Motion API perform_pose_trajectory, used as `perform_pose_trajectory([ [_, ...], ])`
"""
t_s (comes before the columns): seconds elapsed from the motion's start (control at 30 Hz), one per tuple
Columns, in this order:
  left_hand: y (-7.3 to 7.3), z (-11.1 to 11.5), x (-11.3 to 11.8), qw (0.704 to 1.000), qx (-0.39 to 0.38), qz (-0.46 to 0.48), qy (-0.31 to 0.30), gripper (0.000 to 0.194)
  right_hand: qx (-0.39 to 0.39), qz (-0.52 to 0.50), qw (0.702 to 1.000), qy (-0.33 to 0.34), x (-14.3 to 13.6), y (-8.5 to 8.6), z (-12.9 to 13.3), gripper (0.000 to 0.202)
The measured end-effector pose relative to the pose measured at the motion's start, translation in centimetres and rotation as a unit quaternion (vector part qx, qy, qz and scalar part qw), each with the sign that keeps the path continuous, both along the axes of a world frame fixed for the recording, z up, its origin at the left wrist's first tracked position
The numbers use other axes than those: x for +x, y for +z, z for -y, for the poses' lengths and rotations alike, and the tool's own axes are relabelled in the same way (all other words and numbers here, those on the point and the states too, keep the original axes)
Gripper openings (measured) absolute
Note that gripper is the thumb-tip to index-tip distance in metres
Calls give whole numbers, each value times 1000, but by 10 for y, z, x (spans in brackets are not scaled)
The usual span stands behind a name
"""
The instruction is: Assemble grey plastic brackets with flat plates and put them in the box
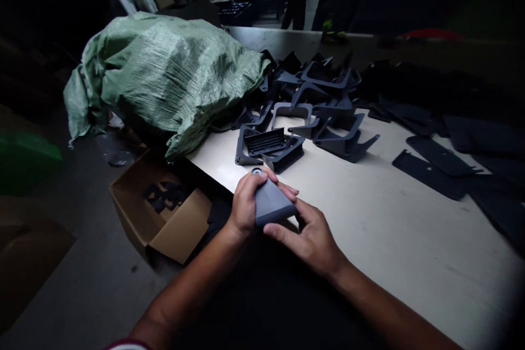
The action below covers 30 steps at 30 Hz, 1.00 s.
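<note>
Two hands meet over the near edge of the table (394,229), both on one grey plastic part (271,203). The left hand (245,203) wraps the part from the side, fingers curled over its narrow top end, where a small round hole shows; the thumb is hidden behind it. The right hand (309,235) supports the wide lower end, its thumb lying along the bottom edge and its fingers curled loosely beneath, so the part is pinched between the two palms rather than by fingertips. It hangs just off the table edge, above the person's lap.

To my eye this is a check or a trim of the part, and it goes best with the left hand keeping a firm wrap while the right turns the wide end to the light, which is poor here. Holding it over the table rather than off the edge would save a drop.

Below left, an open box (164,224) on the floor holds a few dark scraps. Just beyond the hands lies a ribbed black piece (266,145), then a pile of like parts (324,104), flat black strips (430,172) to the right, and a green sack (164,71) at the far left.
</note>
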<state>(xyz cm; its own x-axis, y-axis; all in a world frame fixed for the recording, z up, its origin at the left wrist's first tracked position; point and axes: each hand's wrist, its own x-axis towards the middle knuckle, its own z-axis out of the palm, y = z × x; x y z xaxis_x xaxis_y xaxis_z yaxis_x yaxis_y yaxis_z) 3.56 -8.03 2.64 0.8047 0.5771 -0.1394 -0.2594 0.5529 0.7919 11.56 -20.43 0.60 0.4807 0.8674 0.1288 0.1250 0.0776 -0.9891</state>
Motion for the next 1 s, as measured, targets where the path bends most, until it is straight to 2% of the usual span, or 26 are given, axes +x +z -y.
perform_pose_trajectory([
  [0.13, 0, 4, -2, 999, 15, -13, 27, 16, -9, 7, 1000, -14, -5, -5, -2, 69],
  [0.27, -1, 1, -5, 998, 11, -30, 46, 15, -22, 33, 999, 16, 2, -3, -1, 70],
  [0.37, -1, -4, -8, 998, -27, -30, 57, 16, -43, 48, 997, 40, 14, -1, 5, 53],
  [0.47, -1, -8, -10, 995, -68, -44, 52, 16, -75, 33, 992, 91, 25, 1, 10, 37],
  [0.57, -1, -8, -12, 994, -79, -66, 41, 21, -67, 23, 988, 136, 32, 4, 12, 31],
  [0.67, -4, -8, -14, 992, -94, -77, 25, 22, -53, 20, 987, 151, 34, 7, 12, 28],
  [0.87, -10, -12, -13, 978, -194, -77, -12, 15, -63, -8, 987, 145, 34, 11, 12, 28],
  [1.0, -12, -15, -11, 959, -275, -72, 17, 10, -59, -59, 986, 147, 37, 7, 13, 32],
])
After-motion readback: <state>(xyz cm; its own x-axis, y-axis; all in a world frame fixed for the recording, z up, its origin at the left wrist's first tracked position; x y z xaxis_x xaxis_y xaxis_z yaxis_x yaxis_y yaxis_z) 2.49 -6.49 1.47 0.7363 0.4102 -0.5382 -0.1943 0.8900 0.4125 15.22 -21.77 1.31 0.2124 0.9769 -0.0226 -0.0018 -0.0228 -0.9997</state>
